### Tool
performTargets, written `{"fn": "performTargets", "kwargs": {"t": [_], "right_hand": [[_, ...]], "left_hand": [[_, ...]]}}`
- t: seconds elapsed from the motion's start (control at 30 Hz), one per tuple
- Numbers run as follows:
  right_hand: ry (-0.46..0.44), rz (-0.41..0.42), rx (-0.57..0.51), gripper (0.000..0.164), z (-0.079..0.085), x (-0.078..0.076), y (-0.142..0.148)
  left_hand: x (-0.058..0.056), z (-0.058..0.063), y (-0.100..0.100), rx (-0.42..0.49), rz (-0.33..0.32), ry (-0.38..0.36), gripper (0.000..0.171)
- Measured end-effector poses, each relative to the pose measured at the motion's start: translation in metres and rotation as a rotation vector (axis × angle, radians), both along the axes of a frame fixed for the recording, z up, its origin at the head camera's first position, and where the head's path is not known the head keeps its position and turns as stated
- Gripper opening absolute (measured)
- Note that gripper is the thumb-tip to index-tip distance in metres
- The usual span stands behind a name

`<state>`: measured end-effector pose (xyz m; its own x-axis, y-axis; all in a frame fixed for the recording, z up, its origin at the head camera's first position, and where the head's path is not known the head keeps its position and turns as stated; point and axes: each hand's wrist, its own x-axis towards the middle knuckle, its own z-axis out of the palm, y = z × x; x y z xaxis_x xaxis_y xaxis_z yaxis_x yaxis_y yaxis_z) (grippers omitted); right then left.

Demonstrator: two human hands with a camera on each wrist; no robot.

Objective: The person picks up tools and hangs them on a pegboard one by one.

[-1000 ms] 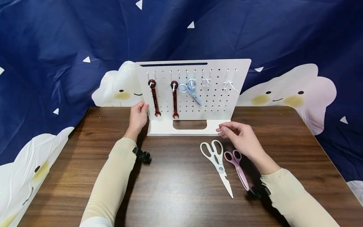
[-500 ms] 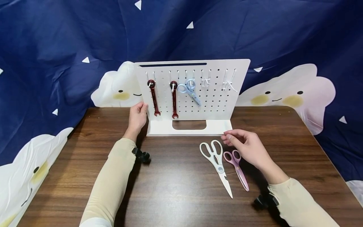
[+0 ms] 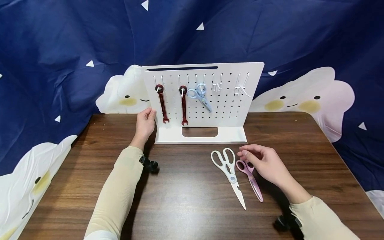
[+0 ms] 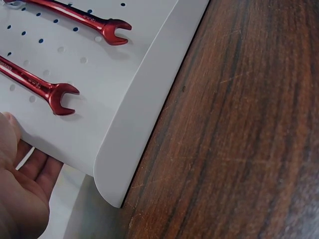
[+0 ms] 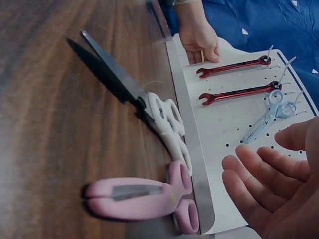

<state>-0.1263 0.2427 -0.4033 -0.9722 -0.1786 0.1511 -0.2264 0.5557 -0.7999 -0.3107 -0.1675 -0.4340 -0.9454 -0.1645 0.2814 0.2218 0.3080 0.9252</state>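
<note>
My left hand [image 3: 145, 125] grips the left edge of a white pegboard [image 3: 222, 113]; in the left wrist view its thumb is in front and its fingers reach behind. Two red wrenches [image 3: 163, 105] and a pair of light blue scissors [image 3: 204, 99] hang on the board's hooks. Above the finger loops of the pink scissors [image 3: 253, 183] hovers my right hand [image 3: 265, 163], holding nothing, its fingers loosely bent. White kitchen scissors [image 3: 229, 166] lie to the left of the pink pair, blades toward me.
Bare white hooks [image 3: 241, 88] stick out at the board's right side. The board stands on a wooden table [image 3: 180, 186] before a blue cloth [image 3: 192, 36] printed with clouds. A wrist camera [image 3: 150, 164] sits on the left sleeve.
My right hand has drawn back from the board's base toward me and slightly right, to above the pink scissors. The left hand stays on the board's edge.
</note>
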Motion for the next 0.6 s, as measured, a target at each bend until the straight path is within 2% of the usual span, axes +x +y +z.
{"fn": "performTargets", "kwargs": {"t": [0.37,0.6], "right_hand": [[-0.016,-0.043,0.061,0.022,-0.002,0.015,0.004],[-0.1,-0.012,-0.045,0.022,-0.006,0.023,0.009]], "left_hand": [[0.0,0.0,-0.001,0.001,-0.008,0.016,0.029],[0.0,-0.001,-0.001,-0.004,-0.004,0.014,0.031]]}}
